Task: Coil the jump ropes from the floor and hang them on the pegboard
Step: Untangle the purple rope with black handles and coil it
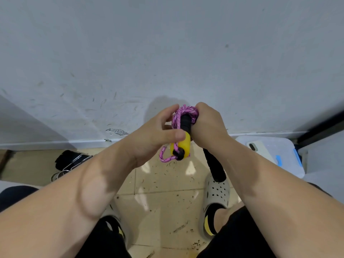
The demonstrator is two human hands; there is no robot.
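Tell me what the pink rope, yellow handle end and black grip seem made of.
Pink rope: braided textile cord, matte; woven strands with dark flecks show. Yellow handle end: probably smooth plastic, even colour, faint sheen. Black grip: matte, perhaps foam or wrap; unclear.

Head cam, fwd+down, close to wall (pixel 167 53), floor (pixel 163 183).

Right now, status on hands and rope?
Right hand grips pink braided jump rope coiled on its black foam handle. Left hand pinches a strand by the yellow end cap. Pegboard not in view.
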